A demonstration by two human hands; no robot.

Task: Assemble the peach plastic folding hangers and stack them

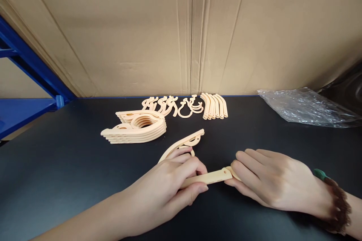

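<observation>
My left hand [178,184] is closed around a beige plastic folding hanger [213,177], thumb below and fingers above one arm. The hanger's other curved arm [183,143] rises beyond my fingers. At the near arm's right end, my right hand [263,177] pinches a small beige piece [235,174] that meets the arm beside a round hole. Most of that piece is hidden in my fingers, so I cannot tell whether it is joined on. Farther back on the left lies a stack of similar beige hanger bodies [135,135].
Along the back edge of the black table [70,180] lie several beige hooks [185,108] and a row of short curved bars [213,106]. A clear plastic bag [305,107] lies at the back right. Behind stands a cardboard wall [135,30], with a blue metal frame [34,67] at left.
</observation>
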